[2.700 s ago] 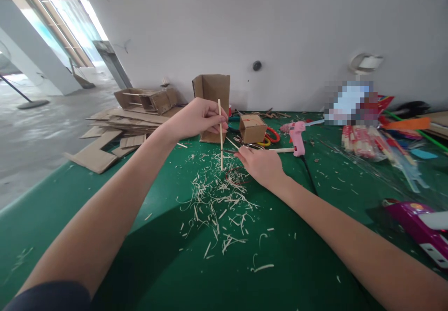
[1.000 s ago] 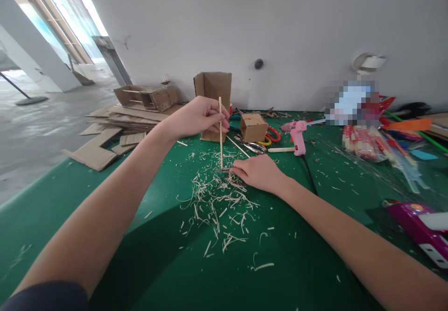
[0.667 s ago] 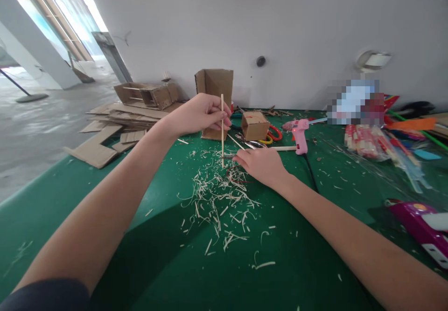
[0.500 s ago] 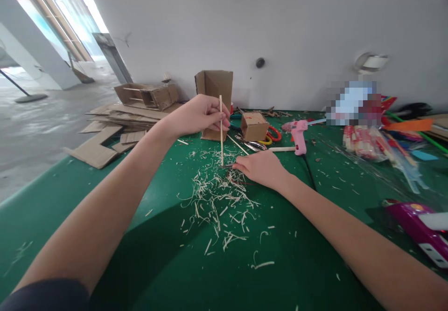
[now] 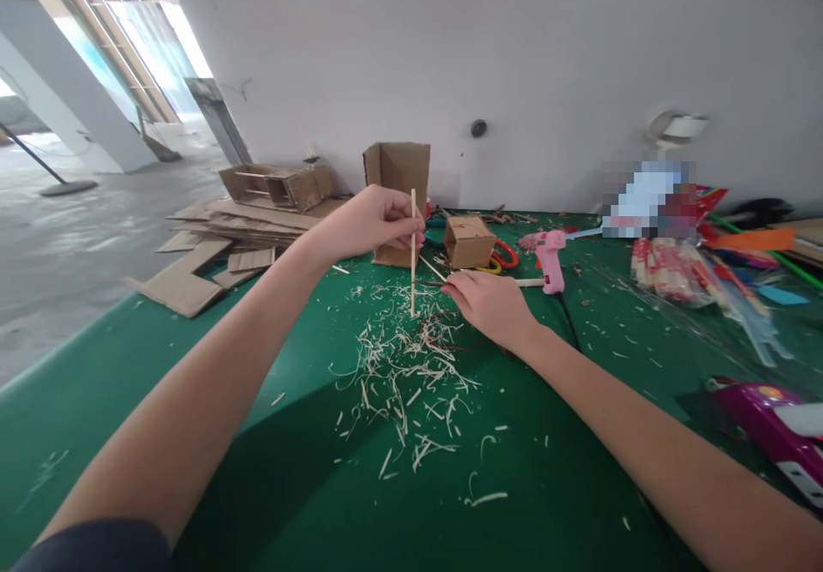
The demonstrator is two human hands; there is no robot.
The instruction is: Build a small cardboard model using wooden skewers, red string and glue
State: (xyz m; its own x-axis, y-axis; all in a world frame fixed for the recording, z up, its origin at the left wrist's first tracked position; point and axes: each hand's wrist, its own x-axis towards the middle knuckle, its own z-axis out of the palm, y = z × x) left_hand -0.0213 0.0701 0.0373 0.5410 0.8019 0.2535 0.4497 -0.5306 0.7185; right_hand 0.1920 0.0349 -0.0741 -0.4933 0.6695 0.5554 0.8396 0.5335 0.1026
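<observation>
My left hand point(image 5: 389, 219) pinches a thin wooden stick point(image 5: 413, 265) near its upper part and keeps it upright. The stick's lower end points down at a heap of pale wood shavings point(image 5: 402, 345) on the green table. My right hand point(image 5: 487, 304) is closed around a knife, whose handle its fingers hide. Only the slim dark blade point(image 5: 432, 284) shows, level and against the stick's lower part. Behind that blade another wooden stick point(image 5: 433, 268) lies at a slant.
Cardboard sheets point(image 5: 237, 220) are piled at the left. An upright cardboard piece point(image 5: 405, 160) and a small cardboard box point(image 5: 469, 243) stand at the back, near scissors point(image 5: 507, 255). A pink glue gun point(image 5: 550, 261), plastic-wrapped packs point(image 5: 669, 272) and a purple device point(image 5: 765, 422) are at the right.
The blade has gone from the stick's bottom end to a higher spot on it, as my right hand rose slightly. My left hand still holds the stick upright. The camera view has tilted up slightly.
</observation>
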